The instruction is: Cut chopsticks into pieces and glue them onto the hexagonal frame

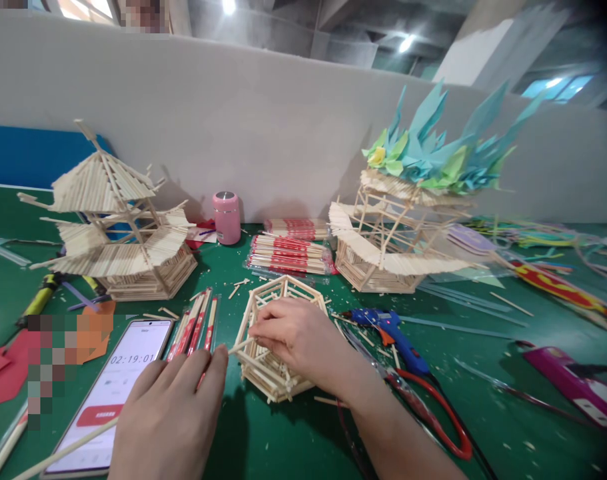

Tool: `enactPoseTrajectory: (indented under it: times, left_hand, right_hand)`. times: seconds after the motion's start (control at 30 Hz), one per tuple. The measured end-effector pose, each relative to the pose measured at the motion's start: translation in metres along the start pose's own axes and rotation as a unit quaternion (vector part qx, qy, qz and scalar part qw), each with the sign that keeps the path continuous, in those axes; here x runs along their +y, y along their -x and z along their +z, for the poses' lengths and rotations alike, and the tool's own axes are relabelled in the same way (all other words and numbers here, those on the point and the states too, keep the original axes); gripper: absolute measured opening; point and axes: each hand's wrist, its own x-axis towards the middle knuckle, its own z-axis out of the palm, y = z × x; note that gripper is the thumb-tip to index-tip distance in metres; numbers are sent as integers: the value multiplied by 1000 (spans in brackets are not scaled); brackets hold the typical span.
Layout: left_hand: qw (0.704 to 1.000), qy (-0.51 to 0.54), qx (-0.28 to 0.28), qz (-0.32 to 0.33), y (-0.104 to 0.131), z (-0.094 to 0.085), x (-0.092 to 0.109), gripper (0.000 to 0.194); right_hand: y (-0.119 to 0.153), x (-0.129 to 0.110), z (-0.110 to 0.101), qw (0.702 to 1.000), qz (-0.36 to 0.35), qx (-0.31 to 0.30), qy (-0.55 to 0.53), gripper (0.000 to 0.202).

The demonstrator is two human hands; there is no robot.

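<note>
Right hand (296,333): fingers drawn together, thumb tucked, tips pinching the end of a pale stick (240,346). Left hand (176,400): palm down, fingers curled side by side, the same stick coming out past the fingertips; its thumb is hidden, so I can't tell how firm the grip is. A length of stick trailing behind the left hand looks to be the same piece.

Directly below the right hand I have the many-sided stick frame (266,381), sitting on the green table (283,443). Done, as I read it: base, uprights and a closed top rim, with sticks laid inside. Whether every wall is filled I can't say; the right hand covers much of it. It carries no upper posts and no roof.

Just beyond the left hand: thin wrapped packets (188,330); under and beside it, a phone (108,390) with a running count. Just right of the right hand, a blue glue gun (393,333) lies on its side.

Farther ahead of both hands, a roofed model (128,257) to the left and a paper-topped model (383,253) to the right. Against these, I judge the frame early-stage: lower storey only. Bundled sticks (288,255) between them suggest ample stock.
</note>
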Motion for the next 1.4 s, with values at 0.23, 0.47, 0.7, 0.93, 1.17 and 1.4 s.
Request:
enactPoseTrajectory:
  times: [0.23,0.47,0.7,0.93,1.17,1.4]
  left_hand:
    - [1000,0,-1,3,3,0,-1,28]
    - [1000,-4,14,9,5,3,-1,27]
    - [1000,-4,13,15,7,5,-5,27]
    - [1000,-9,13,15,7,2,-2,27]
    - [1000,-6,21,2,4,4,-1,26]
    - [997,6,82,-9,5,4,-1,23]
  right_hand:
    - [8,5,-13,999,41,11,-10,19]
    - [4,3,-9,1000,31,1,-2,13]
    - [1,3,-3,1000,8,8,11,11]
    - [-1,4,2,999,-2,13,35,9]
    - [-2,5,4,999,-7,12,42,11]
    - [-2,6,5,999,-12,11,45,8]
